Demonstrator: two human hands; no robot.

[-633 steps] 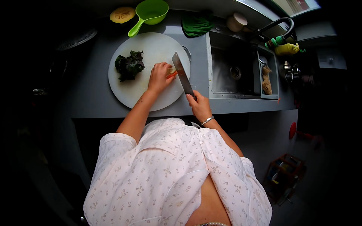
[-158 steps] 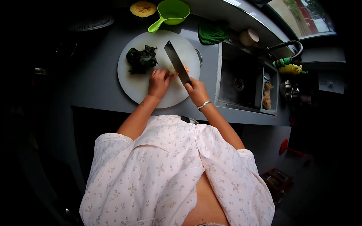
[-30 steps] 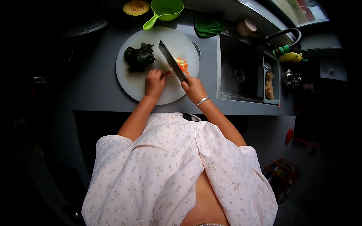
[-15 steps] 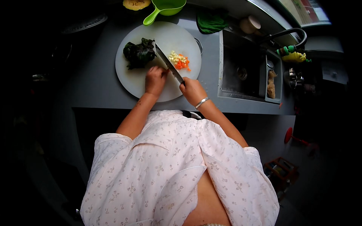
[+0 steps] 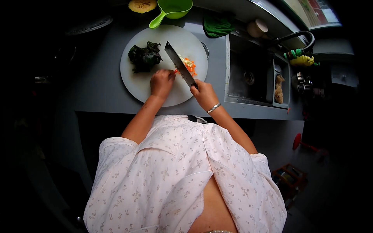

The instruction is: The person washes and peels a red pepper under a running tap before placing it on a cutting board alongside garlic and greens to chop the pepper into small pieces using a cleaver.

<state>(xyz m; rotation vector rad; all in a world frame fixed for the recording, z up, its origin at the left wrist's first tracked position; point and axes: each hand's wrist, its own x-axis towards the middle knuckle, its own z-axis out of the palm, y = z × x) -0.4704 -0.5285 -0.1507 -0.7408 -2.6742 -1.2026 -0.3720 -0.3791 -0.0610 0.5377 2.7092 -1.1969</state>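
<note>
My right hand [image 5: 204, 95] grips the handle of a kitchen knife [image 5: 179, 63], whose broad dark blade slants up and to the left over the round white cutting board [image 5: 136, 83]. Left of the blade, the closed fingers of my left hand [image 5: 161, 83] pinch a small orange-red vegetable piece [image 5: 176, 71], its tip just by the blade. Chopped orange and pale yellow bits [image 5: 189, 65] lie in a pile right of the knife, partly hidden behind it. A bunch of dark leafy greens [image 5: 145, 57] rests on the board's upper left.
Beyond the board are a green scoop [image 5: 175, 8], a cut yellow squash [image 5: 142, 5] and a green cloth [image 5: 217, 25]. At the right lies a dark sink [image 5: 241, 58] with a black faucet [image 5: 307, 35]. The counter's front edge is close to my waist.
The knife has shifted slightly right, its blade now apart from my left fingers and over the edge of the chopped pile. My left hand has barely moved.
</note>
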